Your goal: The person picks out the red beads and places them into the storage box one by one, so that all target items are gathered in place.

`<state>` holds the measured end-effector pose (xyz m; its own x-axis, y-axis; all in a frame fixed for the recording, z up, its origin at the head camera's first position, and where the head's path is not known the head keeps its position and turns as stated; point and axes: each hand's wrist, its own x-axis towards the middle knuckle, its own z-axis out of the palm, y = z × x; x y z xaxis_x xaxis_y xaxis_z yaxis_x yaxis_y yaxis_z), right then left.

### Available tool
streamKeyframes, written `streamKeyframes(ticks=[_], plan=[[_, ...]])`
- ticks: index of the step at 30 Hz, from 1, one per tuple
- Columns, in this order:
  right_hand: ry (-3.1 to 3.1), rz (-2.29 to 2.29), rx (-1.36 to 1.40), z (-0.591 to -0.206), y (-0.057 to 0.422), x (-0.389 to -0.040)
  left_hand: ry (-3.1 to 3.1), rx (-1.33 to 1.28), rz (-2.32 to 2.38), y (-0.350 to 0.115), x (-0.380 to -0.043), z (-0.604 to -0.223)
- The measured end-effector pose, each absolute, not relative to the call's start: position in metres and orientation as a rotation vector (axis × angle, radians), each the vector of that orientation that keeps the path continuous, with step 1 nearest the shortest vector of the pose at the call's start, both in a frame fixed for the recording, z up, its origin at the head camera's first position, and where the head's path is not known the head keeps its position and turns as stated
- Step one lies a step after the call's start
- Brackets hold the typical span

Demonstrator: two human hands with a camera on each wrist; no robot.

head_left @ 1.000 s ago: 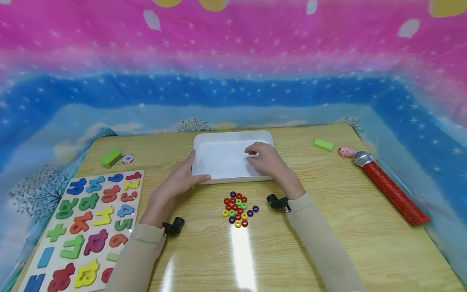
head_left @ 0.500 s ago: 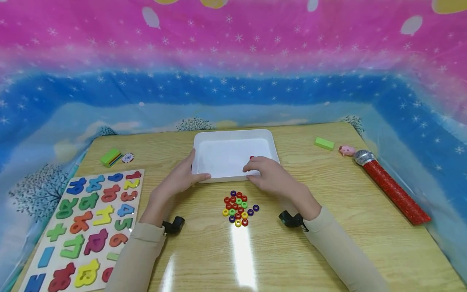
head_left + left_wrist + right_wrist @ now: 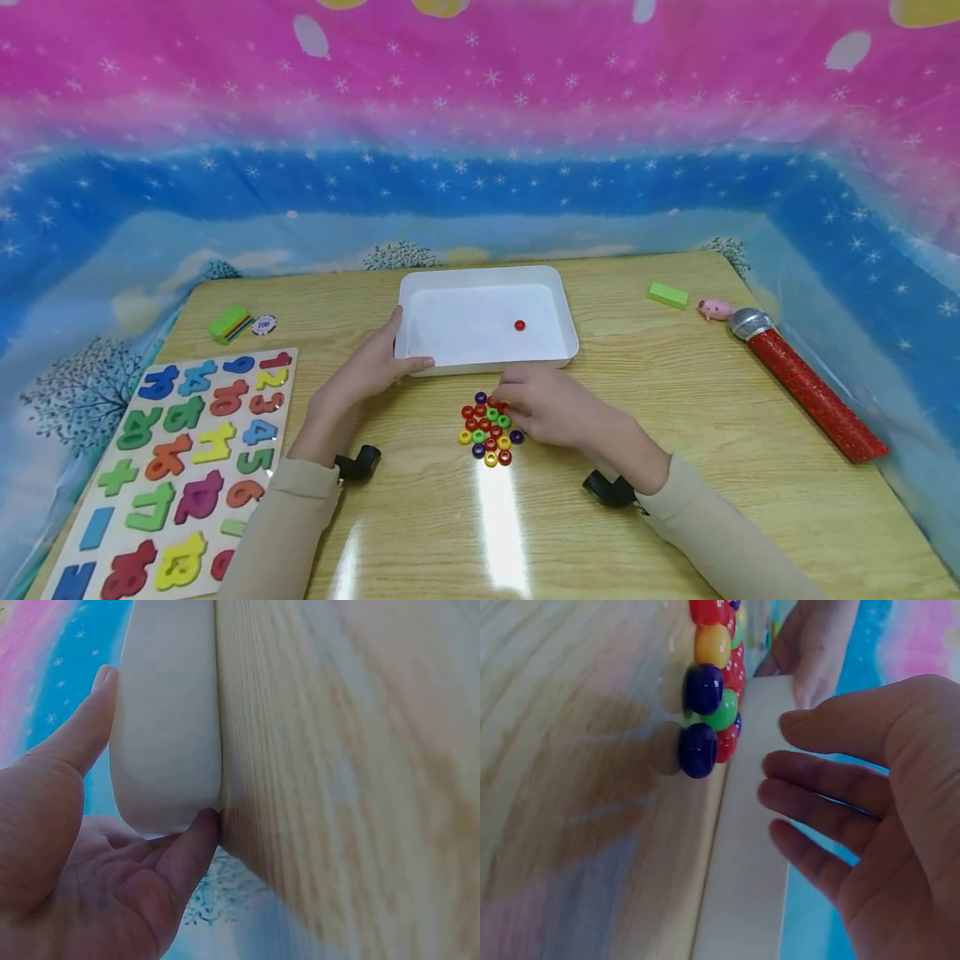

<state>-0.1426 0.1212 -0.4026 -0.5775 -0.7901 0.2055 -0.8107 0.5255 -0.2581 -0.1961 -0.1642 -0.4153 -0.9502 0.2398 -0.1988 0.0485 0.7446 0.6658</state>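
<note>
A fabric backdrop (image 3: 480,142), pink above and blue below with white snowflakes, surrounds a light wood-grain bench (image 3: 645,358). In the middle lies a shallow white tray (image 3: 457,321) with one red bead (image 3: 520,329) inside, toward its right side. The person's left hand (image 3: 367,362) holds the tray's near left corner, its grip spread around it: thumb along the near wall, fingers against the left end. Just in front of the tray is a loose cluster of small beads (image 3: 491,431) in red, green, yellow and purple. The right hand (image 3: 551,407) is at the cluster's right edge, hiding part of it; the right wrist view shows its grip parted, fingers gently bent, nothing between thumb and fingertips. At far left, a white board (image 3: 212,525) bears colourful number shapes, with a green-topped stack (image 3: 228,323) and a "100" chip (image 3: 264,325) beyond it. At right are a green block (image 3: 667,295), a pink pig figure (image 3: 717,310) and a red microphone (image 3: 813,392) with a silver head.
</note>
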Motion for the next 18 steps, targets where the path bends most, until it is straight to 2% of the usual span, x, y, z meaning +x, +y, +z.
streamKeyframes(ticks=[18], plan=[[-2.805, 0.389, 1.359, -0.414, 0.121, -0.143, 2.66, 0.237, 1.043, -0.165, -0.193, -0.415]])
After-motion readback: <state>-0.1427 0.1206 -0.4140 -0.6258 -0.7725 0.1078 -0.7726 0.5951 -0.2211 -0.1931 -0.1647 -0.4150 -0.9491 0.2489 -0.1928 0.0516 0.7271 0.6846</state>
